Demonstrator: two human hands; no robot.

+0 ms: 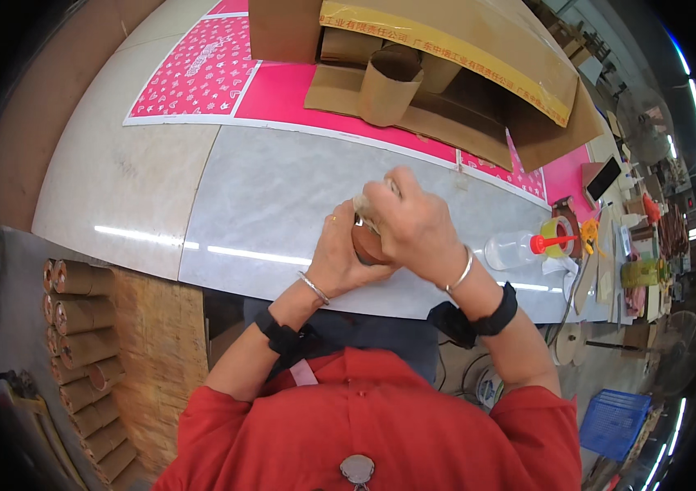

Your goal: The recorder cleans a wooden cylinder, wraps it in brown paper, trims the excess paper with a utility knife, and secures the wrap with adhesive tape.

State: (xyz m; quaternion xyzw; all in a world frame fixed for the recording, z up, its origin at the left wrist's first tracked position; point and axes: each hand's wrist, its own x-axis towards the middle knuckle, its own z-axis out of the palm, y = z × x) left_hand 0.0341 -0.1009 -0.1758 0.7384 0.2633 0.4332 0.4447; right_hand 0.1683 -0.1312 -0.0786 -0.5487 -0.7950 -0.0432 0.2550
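Note:
Above the table's near edge, both my hands are close together around a brown round-ended piece [370, 245], perhaps a tube or canister, mostly hidden by my fingers. My left hand [336, 255] is wrapped round its left side. My right hand [417, 222] is closed in a fist over its upper side, with a pale, cloth-like wad [362, 204] showing by its fingers. Beyond them an open cardboard box [479, 53] lies with its mouth toward me. A brown cardboard tube [389, 92] stands upright at that mouth, with more brown tubes behind it.
Right of my hands is a clear squeeze bottle [510, 250] with a red nozzle, beside a roll of yellow tape [559, 233]. A phone [603, 180] leans farther back. Brown tubes [86, 319] are stacked low at the left. A blue crate [616, 422] is at lower right.

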